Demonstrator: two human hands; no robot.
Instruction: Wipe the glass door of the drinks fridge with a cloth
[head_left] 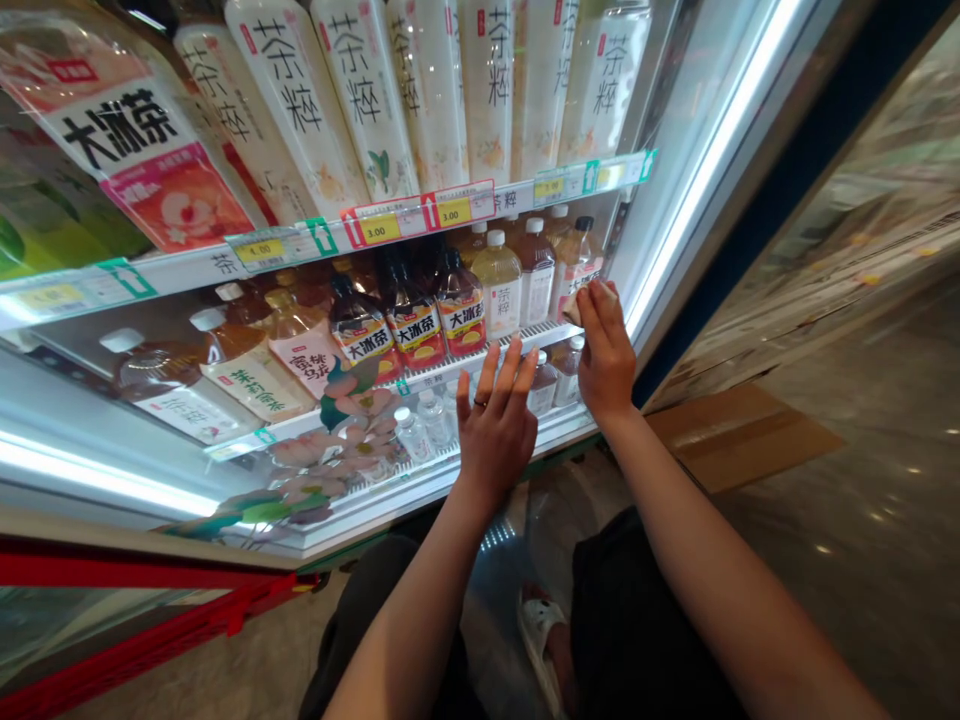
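Right hand (604, 355) grips cloth (572, 308) — left (495, 430) splayed.

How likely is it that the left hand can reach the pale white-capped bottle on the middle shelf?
Probably yes. The left hand hovers open just below the pale bottle, which stands in the front row, and nothing shows between them.

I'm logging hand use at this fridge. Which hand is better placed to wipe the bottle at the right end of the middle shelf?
Probably the right hand: it pinches a white cloth against that bottle. The left hand is open, empty, lower by the shelf edge.
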